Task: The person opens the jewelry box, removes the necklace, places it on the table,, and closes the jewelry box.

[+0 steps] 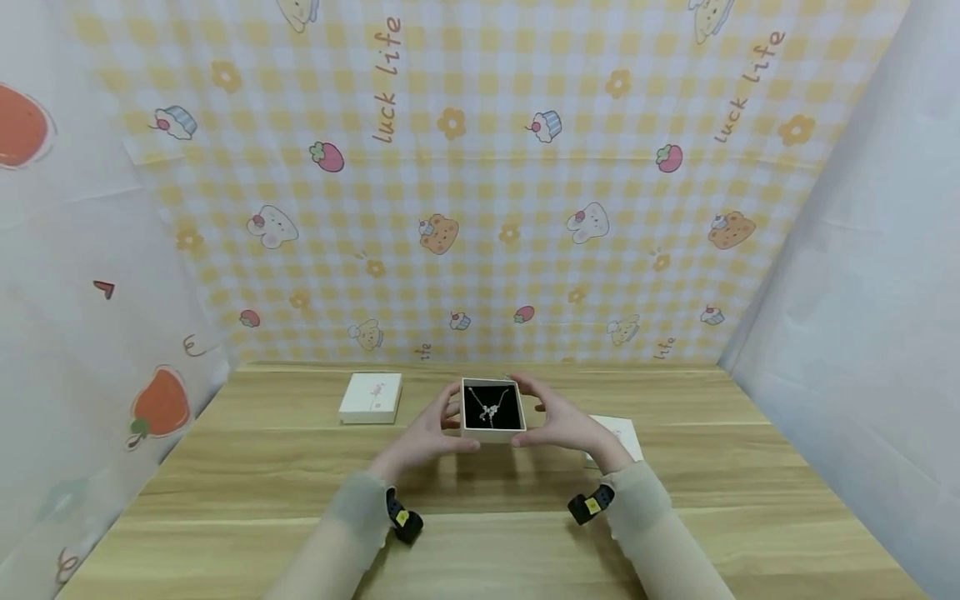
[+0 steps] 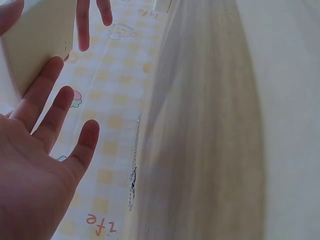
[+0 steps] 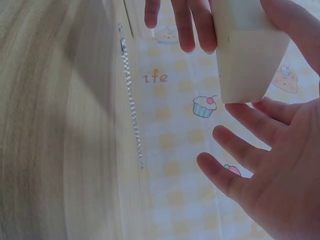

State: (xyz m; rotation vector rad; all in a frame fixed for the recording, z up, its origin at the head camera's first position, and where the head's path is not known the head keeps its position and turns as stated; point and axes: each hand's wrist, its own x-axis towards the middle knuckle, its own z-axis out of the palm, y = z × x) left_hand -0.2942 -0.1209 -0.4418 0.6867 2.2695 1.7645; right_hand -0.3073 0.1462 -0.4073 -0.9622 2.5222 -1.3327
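Yellow-checked cloth (image 1: pixel 480 187) is hanging behind a wood-grain table (image 1: pixel 225 517), where a white box (image 1: pixel 371 396) is sitting at left and a flat white piece (image 1: pixel 627 433) is lying partly behind the right hand (image 1: pixel 564 423). With thumbs (image 3: pixel 297 22) and fingers (image 3: pixel 255 120), that hand and the left hand (image 1: pixel 422 437) are gripping 1 open box (image 1: pixel 492 436) above the table, its silver necklace (image 1: pixel 489 412) resting on black lining (image 1: pixel 513 418), while another silver chain (image 2: pixel 133 175) is lying below.

Head view bright, even; soft shadows on wooden table (image 1: pixel 262 458) below box (image 1: pixel 492 436); wrist views hazier.
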